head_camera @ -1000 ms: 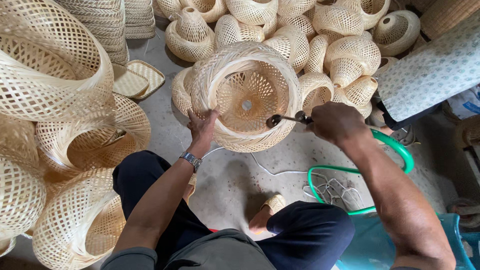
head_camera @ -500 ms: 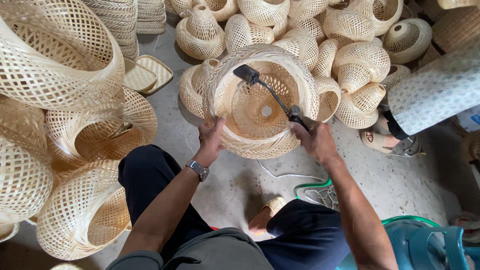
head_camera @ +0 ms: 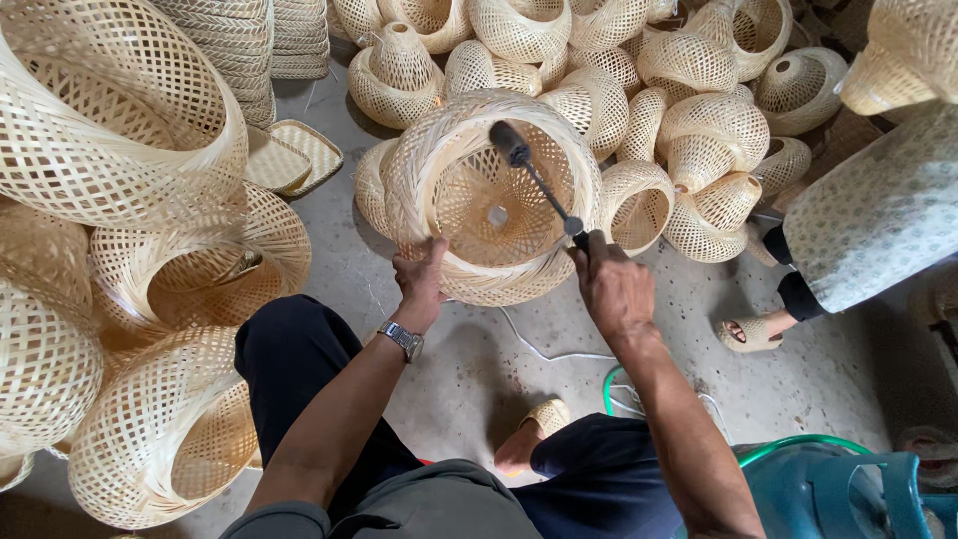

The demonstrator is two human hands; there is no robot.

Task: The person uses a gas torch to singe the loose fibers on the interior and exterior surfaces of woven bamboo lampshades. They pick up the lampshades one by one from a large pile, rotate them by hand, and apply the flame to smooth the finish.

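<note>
The left hand [head_camera: 421,281] curls its fingers over the lower rim of a woven bamboo basket [head_camera: 491,195], open-latticed and bell-shaped, tilted on the concrete floor [head_camera: 479,369]. The right hand [head_camera: 611,284] wraps its fingers tight around a thin dark hammer [head_camera: 537,182], whose head sits inside the basket's mouth.

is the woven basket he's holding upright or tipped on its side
Tipped on its side. The woven basket has its open mouth facing the camera, showing the hole at its base; the left hand grips its lower rim.

single head-worn view, steeply downward, close over hands and floor
</note>
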